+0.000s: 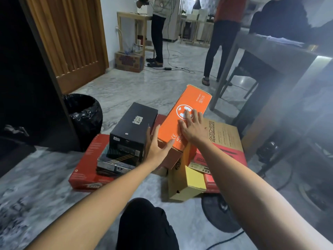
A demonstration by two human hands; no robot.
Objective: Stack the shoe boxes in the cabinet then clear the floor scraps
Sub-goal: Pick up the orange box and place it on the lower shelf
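A long orange box [187, 107] lies tilted on a pile of shoe boxes on the floor. My right hand [193, 126] rests flat on its top, fingers spread. My left hand [155, 146] is open against the box's near left side, thumb touching its edge. Left of it a black shoe box [134, 122] sits on a striped box [119, 156], both on a flat red box [86, 170]. A brown and red Skechers box [228, 138] lies on the right. A yellow cardboard box [185, 181] stands in front. The dark cabinet [27, 87] stands open at the left.
A bin with a black bag [84, 116] stands beside the cabinet. A grey table [270, 56] and a dark fan base [219, 213] are on the right. Two people stand at the back near cables on the floor. My knee [146, 224] is below.
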